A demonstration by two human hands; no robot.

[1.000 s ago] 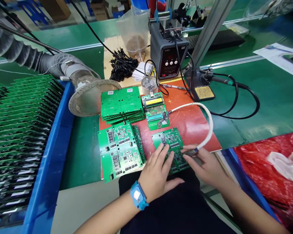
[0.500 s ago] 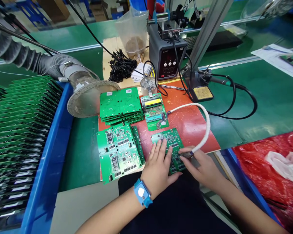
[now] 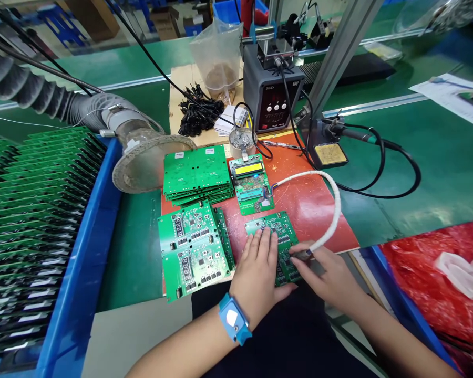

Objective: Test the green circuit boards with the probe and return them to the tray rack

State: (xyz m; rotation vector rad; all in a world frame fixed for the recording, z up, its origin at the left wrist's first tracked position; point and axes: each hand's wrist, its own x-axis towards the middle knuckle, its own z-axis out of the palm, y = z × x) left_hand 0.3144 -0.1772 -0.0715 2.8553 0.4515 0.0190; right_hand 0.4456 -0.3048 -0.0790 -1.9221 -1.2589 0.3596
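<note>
Under my left hand (image 3: 256, 262) lies a green circuit board (image 3: 289, 231) at the near edge of the red mat; the fingers are stretched out flat over its left side. A blue strap circles that wrist. My right hand (image 3: 325, 270) pinches a dark probe (image 3: 301, 254) whose tip meets the lower half of this board; the exact contact is too small to make out. From the probe a white sleeved cable (image 3: 333, 210) curves back to a small programmer board (image 3: 250, 191) with a lit yellow display and a blue socket.
Left of my hands sit populated boards (image 3: 195, 249) and a stack of green boards (image 3: 195, 170). A fume hose nozzle (image 3: 153, 157) stands beside a blue bin of upright boards (image 3: 35, 236). Behind are a soldering station (image 3: 274, 94), an iron holder (image 3: 331, 154) and black leads (image 3: 199, 110).
The fingers of my left hand have drawn a little closer together on the board. My right hand keeps the probe at the same spot, and the whole view has shifted slightly.
</note>
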